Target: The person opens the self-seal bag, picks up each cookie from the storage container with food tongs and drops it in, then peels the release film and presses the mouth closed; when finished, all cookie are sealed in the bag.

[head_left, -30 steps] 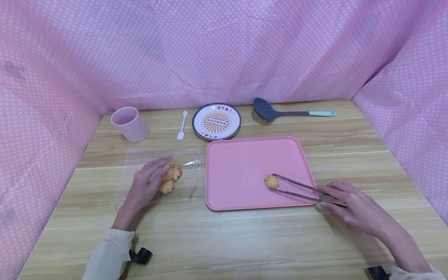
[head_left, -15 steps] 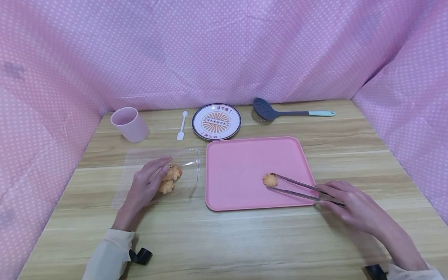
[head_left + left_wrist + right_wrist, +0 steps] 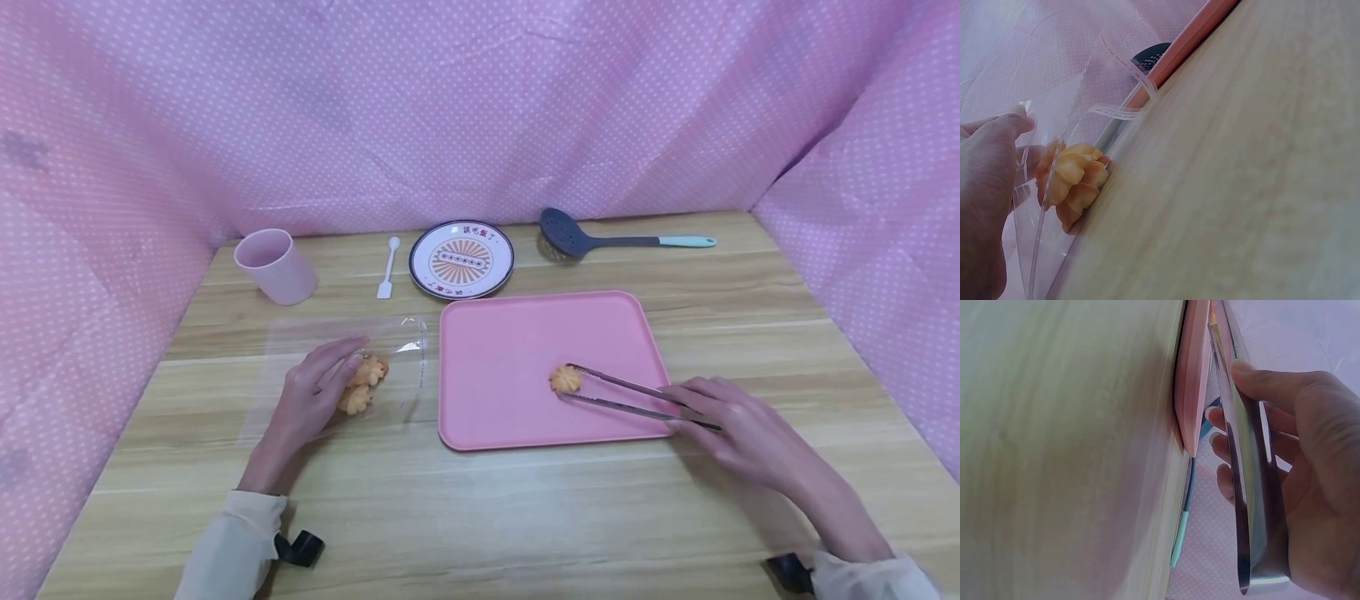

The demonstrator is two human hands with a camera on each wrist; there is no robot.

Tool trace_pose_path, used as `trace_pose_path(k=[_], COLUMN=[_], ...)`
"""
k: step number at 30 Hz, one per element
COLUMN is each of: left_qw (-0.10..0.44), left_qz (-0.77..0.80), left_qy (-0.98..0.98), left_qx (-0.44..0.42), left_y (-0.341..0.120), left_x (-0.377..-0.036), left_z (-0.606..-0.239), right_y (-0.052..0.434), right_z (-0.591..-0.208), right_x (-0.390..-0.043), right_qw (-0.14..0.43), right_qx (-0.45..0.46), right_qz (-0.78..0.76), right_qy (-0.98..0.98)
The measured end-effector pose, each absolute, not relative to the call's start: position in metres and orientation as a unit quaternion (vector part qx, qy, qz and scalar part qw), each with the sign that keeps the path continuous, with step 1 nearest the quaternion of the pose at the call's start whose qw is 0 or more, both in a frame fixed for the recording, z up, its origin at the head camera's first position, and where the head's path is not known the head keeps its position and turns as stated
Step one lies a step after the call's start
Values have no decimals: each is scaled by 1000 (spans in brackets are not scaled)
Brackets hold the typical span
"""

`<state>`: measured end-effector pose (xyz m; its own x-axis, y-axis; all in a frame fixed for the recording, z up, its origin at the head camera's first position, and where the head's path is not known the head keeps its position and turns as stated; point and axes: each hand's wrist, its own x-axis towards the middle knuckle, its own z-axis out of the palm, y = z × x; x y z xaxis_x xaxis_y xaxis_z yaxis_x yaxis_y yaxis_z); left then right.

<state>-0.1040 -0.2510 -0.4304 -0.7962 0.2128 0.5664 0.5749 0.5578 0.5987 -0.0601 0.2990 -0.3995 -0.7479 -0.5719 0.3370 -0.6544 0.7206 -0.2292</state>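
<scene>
Both hands are seen low over a wooden table. Metal tongs are gripped by the right hand, with thumb and fingers curled round the two blades near their joined end, as the right wrist view shows plainly. A flower-shaped orange cookie is pinched between the tong tips, on or just above the right half of a pink tray; whether it touches the tray cannot be told. A clear plastic bag is pressed flat against the table by the left hand, whose fingers are laid fairly straight across the film. Two more orange cookies are enclosed in the bag, just beside the fingertips, and the bag's open mouth is turned toward the tray's left edge. Farther back, a pink cup is stood at the left, then a small white spoon, then a round patterned plate just behind the tray. A dark slotted spoon with a teal handle tip is laid to the right of the plate. Pink dotted cloth is hung round the table on three sides.
</scene>
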Motion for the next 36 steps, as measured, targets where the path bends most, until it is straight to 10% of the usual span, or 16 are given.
trace_pose_path(k=[36], left_qw=[205], left_qz=[-412], left_qy=[-861], left_qx=[-215], left_y=[-251], left_x=[-102], left_z=[-429], right_y=[280], right_z=[-399], right_x=[-75], right_qw=[94], right_qx=[350], right_qz=[166], right_qy=[-917])
